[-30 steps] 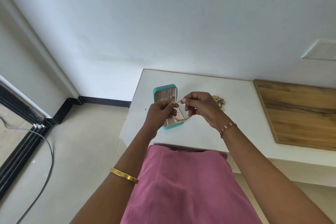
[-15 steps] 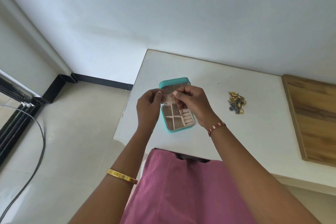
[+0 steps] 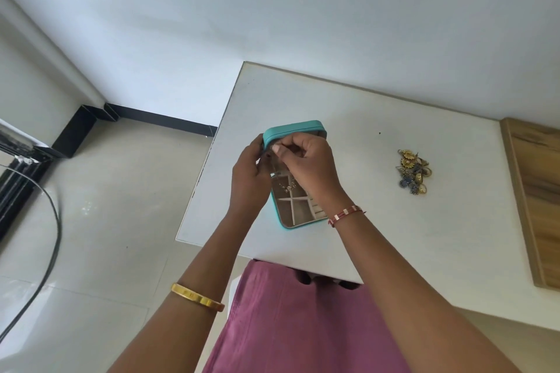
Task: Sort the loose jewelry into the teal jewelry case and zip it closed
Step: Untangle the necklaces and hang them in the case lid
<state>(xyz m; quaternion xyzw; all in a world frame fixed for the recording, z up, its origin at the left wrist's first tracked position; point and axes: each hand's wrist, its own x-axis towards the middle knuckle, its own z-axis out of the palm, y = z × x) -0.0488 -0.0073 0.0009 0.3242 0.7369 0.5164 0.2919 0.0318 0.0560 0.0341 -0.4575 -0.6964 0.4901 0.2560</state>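
Teal jewelry case (image 3: 274, 134) open, beige compartments; left hand (image 3: 248, 179) and right hand (image 3: 306, 165) both pinching thin chain (image 3: 285, 186).

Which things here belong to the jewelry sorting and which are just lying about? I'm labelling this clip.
Job:
teal jewelry case, open
thin chain, in both hands' grip
left hand
right hand
loose jewelry pile

Lying about:
wooden board
black cable

You have one teal jewelry case (image 3: 295, 130), open on the bench (image 3: 394, 221), one thin chain (image 3: 285, 185) hanging over it, and one tangled heap of loose jewelry (image 3: 413, 171), its pieces too small to count. Two hands: left hand (image 3: 248, 182), right hand (image 3: 309, 166). Two wrist bands: one gold bangle (image 3: 197, 297), one red thread bracelet (image 3: 347, 215).
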